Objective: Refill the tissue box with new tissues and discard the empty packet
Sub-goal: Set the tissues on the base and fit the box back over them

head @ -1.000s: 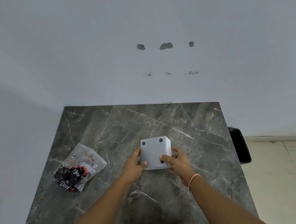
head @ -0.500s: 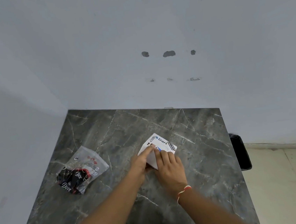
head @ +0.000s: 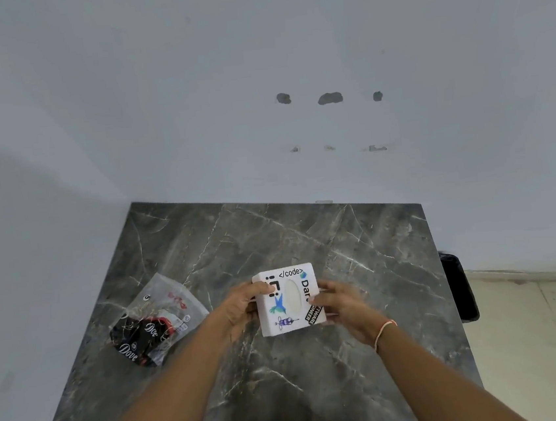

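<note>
The white, sticker-covered cube tissue box [head: 289,299], oval slot up, sits between both hands over the dark marble table [head: 360,253]. The left hand [head: 242,308] and right hand [head: 343,303] close on its opposite sides. It looks light and rigid; flat side walls suit gripping. The crinkly clear plastic packet [head: 153,323] lies left of the left fingers; a black bin [head: 460,290] stands beyond the right.

Soft, even, cool light fills the scene, with no glare. A broad faint shadow lies across the left wall [head: 10,190]. Both hands are slightly motion-blurred, the right hand [head: 343,306] most. Wide-angle distortion bends the bench [head: 289,397] edges outward.
</note>
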